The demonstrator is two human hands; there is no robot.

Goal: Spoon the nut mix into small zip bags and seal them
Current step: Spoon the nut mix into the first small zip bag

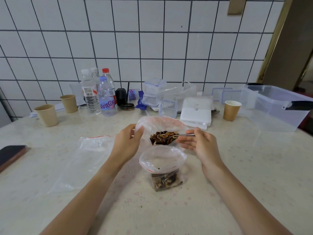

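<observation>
A big clear plastic bag (159, 123) lies open at the table's middle with the brown nut mix (163, 139) in it. My left hand (126, 143) pinches that bag's left rim and holds it open. My right hand (198, 143) holds a metal spoon (179, 135) by the handle; its bowl carries nuts over the mix. Just in front stands a small zip bag (162, 164) with a red seal line, its mouth open, with some nuts at its bottom. An empty zip bag (96, 143) lies flat to the left.
A dark phone (11, 155) lies at the left edge. Paper cups (47, 115) (231, 110), water bottles (106, 96), clear boxes (153, 94), a white box (196, 110) and a large clear tub (274, 107) line the back by the tiled wall.
</observation>
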